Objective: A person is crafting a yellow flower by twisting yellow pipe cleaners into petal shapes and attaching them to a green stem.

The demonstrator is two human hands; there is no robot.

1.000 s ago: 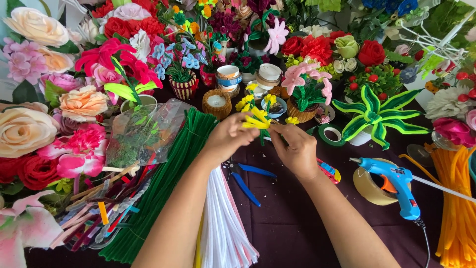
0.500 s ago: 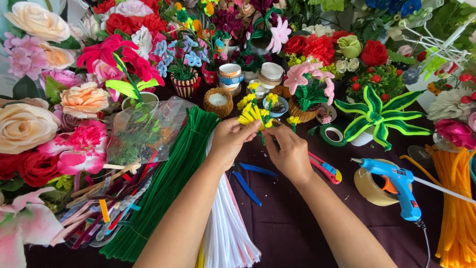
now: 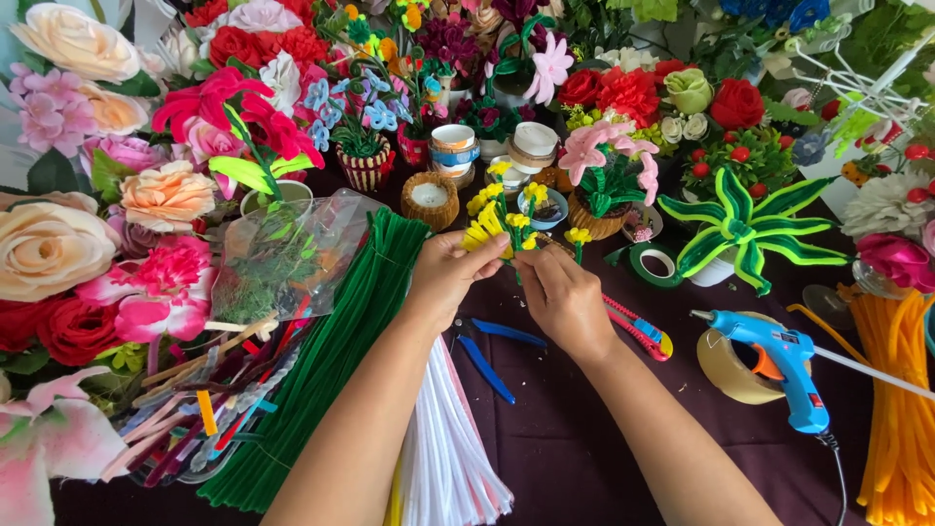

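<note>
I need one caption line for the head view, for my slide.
Both hands, left hand and right hand, hold small yellow flowers above green stems.

Stems of the yellow flower sprig [image 3: 502, 226] hidden behind both hands, orange pipe cleaners [image 3: 901, 409] cut off at right edge, blue pliers [image 3: 492, 353] partly under left forearm

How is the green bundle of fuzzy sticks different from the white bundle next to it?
The green bundle is dark green; the white bundle is white. The green bundle looks wider and stretches farther up the table, while the white bundle lies partly under the left forearm. Both are long pipe-cleaner bundles lying side by side on the dark cloth.
</note>
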